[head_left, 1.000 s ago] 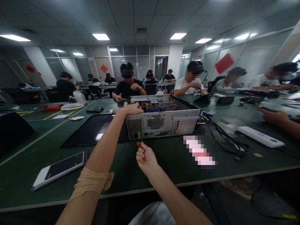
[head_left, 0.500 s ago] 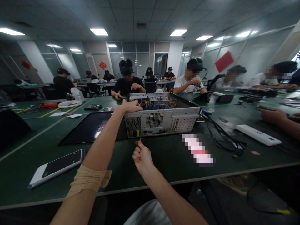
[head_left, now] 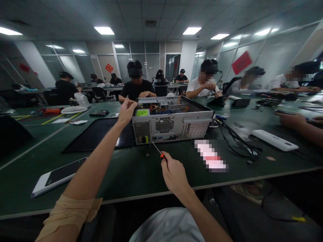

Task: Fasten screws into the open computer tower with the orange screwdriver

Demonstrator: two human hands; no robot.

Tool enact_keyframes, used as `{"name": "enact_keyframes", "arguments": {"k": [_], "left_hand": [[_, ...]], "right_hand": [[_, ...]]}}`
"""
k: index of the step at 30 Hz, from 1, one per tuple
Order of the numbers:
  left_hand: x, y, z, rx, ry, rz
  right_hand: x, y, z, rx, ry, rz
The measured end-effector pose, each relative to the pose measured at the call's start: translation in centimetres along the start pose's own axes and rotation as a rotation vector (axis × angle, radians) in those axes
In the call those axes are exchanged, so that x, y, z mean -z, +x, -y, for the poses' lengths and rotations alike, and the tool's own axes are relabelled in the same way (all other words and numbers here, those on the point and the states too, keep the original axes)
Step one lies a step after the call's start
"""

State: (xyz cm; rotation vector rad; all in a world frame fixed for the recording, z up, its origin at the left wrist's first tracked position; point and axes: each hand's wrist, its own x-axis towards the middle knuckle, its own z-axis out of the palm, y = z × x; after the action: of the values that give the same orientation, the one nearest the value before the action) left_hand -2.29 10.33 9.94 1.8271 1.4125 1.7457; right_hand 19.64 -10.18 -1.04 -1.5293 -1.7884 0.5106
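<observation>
An open desktop computer case (head_left: 176, 124) lies on its side, its rear panel facing me and wires showing inside. At its far-left top edge, my left hand (head_left: 127, 111) is closed with its fingertips on the rim. My right hand (head_left: 175, 171) is closed around a screwdriver (head_left: 157, 148) with a red and black handle. The shaft slants up and left, its tip close to the panel's lower edge; whether it touches, I cannot tell. A green-yellow label on the power supply (head_left: 141, 113) shows inside the case. Tiny screw-like bits (head_left: 147, 154) lie on the table below.
A black side panel (head_left: 88, 137) lies left of the case, with a white phone-like device (head_left: 58, 176) nearer me. Right are black cables (head_left: 232, 137), a white power strip-like bar (head_left: 275, 140) and a blurred-out item (head_left: 210, 156). Several people work around the green table (head_left: 121, 183).
My left hand has moved left from over the case's interior to its left edge. My right hand has shifted right, drawing the screwdriver into a slant and baring the small bits on the table.
</observation>
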Motion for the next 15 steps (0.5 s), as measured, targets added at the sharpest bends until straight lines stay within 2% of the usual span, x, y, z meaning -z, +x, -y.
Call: {"name": "enact_keyframes", "arguments": {"k": [1,3,7,9,12,15], "left_hand": [[0.4,-1.0,0.5,0.009,-0.035,-0.049],[1.0,-3.3,1.5,0.001,-0.067,-0.143],[1.7,-8.2,3.1,0.027,0.102,-0.340],[1.8,-10.1,3.7,0.031,0.174,-0.296],[1.8,-12.2,4.1,-0.006,0.248,-0.155],[1.6,-13.6,3.8,-0.017,0.284,0.063]], "right_hand": [[0.2,0.2,0.0,-0.021,-0.162,0.021],[0.5,0.4,0.1,-0.041,-0.339,0.058],[0.6,0.5,0.5,-0.064,-0.440,0.107],[0.6,0.5,0.6,-0.073,-0.445,0.122],[0.8,0.6,0.6,-0.077,-0.418,0.138],[1.0,0.7,0.6,-0.082,-0.388,0.147]]}}
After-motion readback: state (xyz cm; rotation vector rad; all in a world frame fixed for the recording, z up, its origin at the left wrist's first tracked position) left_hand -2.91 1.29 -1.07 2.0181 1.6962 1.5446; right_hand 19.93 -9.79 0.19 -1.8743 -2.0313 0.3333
